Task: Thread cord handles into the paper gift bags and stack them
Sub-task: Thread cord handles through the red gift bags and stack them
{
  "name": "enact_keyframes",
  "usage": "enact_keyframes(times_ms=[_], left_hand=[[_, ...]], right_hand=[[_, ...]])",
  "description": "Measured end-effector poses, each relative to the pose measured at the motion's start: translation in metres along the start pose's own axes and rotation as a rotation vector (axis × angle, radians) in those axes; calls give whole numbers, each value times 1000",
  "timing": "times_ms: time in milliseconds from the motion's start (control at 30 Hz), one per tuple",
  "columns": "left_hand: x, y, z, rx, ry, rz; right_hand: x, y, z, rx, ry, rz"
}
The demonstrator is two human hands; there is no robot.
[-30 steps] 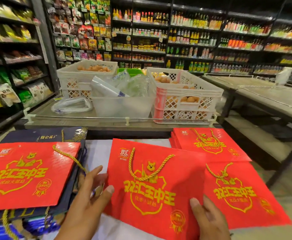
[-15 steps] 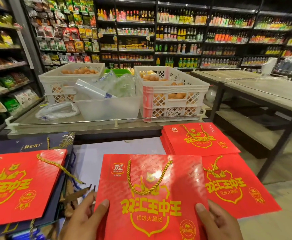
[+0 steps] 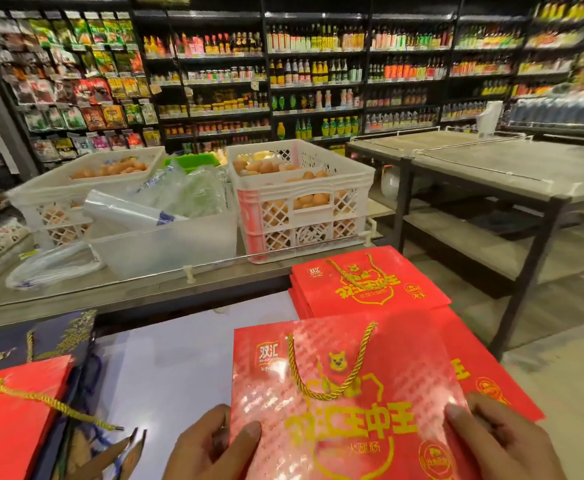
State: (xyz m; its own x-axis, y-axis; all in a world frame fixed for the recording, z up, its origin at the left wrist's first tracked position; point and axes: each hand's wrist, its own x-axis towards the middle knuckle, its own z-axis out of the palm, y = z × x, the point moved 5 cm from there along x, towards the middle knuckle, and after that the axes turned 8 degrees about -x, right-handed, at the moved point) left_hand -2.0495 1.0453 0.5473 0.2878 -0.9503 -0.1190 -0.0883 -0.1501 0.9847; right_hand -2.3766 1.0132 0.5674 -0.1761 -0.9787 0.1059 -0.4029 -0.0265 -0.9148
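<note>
I hold a flat red paper gift bag with a gold cord handle threaded in its top. My left hand grips its lower left edge, thumb on the front. My right hand grips the lower right edge the same way. The bag hovers over another red bag lying to the right. Behind it lies a stack of red bags with gold handles. At far left, one more red bag rests on dark blue bags.
A white tabletop lies between the piles, with loose cord ends at its near left. Behind it a steel counter carries egg crates and a clear tub. A grey metal table stands at right, before stocked shelves.
Both hands have lifted the red bag off the table and carried it rightward over the bag lying at right. The camera has tilted up.
</note>
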Motion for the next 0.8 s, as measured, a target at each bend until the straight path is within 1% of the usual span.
enact_keyframes(times_ms=[67, 200, 333, 433, 500, 600, 667, 733, 800], left_hand=[[12, 8, 17, 23, -12, 8], [48, 30, 43, 114, -14, 57], [105, 53, 67, 141, -14, 97], [151, 67, 85, 193, -23, 150], [180, 69, 94, 303, -12, 172], [207, 67, 103, 597, 28, 218], [208, 67, 107, 726, 92, 332], [199, 69, 121, 842, 106, 532], [190, 72, 141, 948, 70, 695]], right_hand=[[17, -3, -13, -22, -27, -35], [67, -5, -28, -99, 24, -107], [153, -2, -31, -364, 96, -166], [211, -13, -22, -491, 88, -157], [243, -11, -12, -588, 84, -114], [263, 0, 6, -813, 3, -67], [266, 9, 17, -998, -32, -97], [263, 12, 28, -1016, -19, -212], [257, 13, 43, -978, -63, -366]])
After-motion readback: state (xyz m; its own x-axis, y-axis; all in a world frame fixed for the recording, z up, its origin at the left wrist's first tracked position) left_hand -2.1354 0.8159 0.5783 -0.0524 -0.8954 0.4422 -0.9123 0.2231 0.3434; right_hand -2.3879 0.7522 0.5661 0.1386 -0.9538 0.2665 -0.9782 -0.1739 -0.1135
